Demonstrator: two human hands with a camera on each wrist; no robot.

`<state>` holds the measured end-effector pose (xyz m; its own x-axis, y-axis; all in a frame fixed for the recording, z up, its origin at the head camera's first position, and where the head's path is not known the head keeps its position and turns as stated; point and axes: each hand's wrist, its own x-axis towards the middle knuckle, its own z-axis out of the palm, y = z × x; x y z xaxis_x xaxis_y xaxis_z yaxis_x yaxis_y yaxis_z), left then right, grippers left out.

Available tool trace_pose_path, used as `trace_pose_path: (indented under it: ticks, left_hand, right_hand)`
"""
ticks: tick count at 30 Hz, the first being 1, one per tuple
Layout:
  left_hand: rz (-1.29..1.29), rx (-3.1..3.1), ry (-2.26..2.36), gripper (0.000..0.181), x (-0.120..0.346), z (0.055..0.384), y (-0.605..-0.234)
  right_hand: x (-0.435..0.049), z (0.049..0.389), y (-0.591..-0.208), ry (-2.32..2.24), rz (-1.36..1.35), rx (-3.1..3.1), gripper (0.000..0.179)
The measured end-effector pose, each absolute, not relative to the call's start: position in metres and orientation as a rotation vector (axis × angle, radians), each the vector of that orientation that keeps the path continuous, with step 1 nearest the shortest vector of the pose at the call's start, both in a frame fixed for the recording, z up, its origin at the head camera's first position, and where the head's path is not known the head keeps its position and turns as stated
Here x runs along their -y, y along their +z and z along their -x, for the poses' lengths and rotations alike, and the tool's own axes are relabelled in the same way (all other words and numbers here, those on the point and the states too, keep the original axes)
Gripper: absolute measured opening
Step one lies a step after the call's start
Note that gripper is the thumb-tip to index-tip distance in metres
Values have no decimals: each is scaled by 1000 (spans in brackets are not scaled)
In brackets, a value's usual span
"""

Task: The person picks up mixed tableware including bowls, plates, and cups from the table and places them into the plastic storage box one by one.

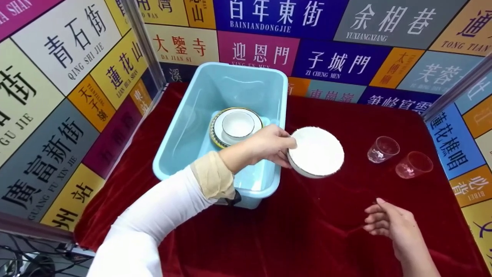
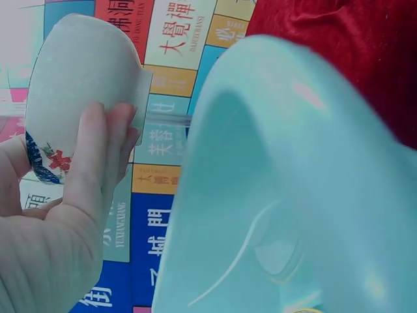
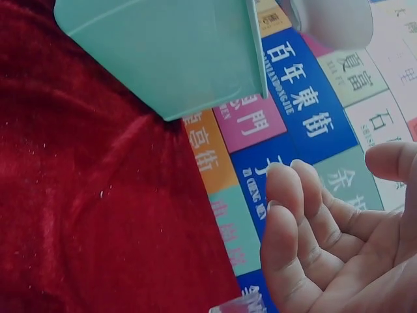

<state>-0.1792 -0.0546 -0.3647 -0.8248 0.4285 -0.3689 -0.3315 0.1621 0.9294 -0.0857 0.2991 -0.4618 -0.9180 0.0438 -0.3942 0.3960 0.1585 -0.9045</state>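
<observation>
My left hand (image 1: 271, 146) grips a white bowl (image 1: 317, 152) by its side, thumb at the rim and fingers underneath. In the left wrist view the bowl (image 2: 85, 72) is tilted and shows a red and blue pattern on its outside. It is held just right of the light blue plastic tub (image 1: 278, 169). Inside the tub a smaller white bowl (image 1: 238, 124) sits on a stack of plates (image 1: 217, 132) with a patterned rim. Off to the right, my right hand (image 1: 392, 227) hovers over the cloth with its fingers loosely bent and nothing in them.
Two clear drinking glasses, a left one (image 1: 383, 149) and a pinkish-looking right one (image 1: 414, 165), stand on the dark red cloth (image 1: 326, 231) at the right. Panels with street-name signs (image 1: 261, 50) enclose the back and sides. Cables (image 1: 34, 250) lie at the lower left.
</observation>
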Motion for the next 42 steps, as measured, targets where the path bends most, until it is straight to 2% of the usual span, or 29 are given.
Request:
trace_pose_path:
  ticks: [26, 42]
  left_hand:
    - [13, -1884, 1855, 29, 91, 202, -359]
    - [130, -1968, 1882, 33, 121, 218, -364]
  right_hand:
    - [-320, 90, -472, -1907, -496, -2071, 45]
    - [-330, 92, -472, -1929, -506, -2011, 43]
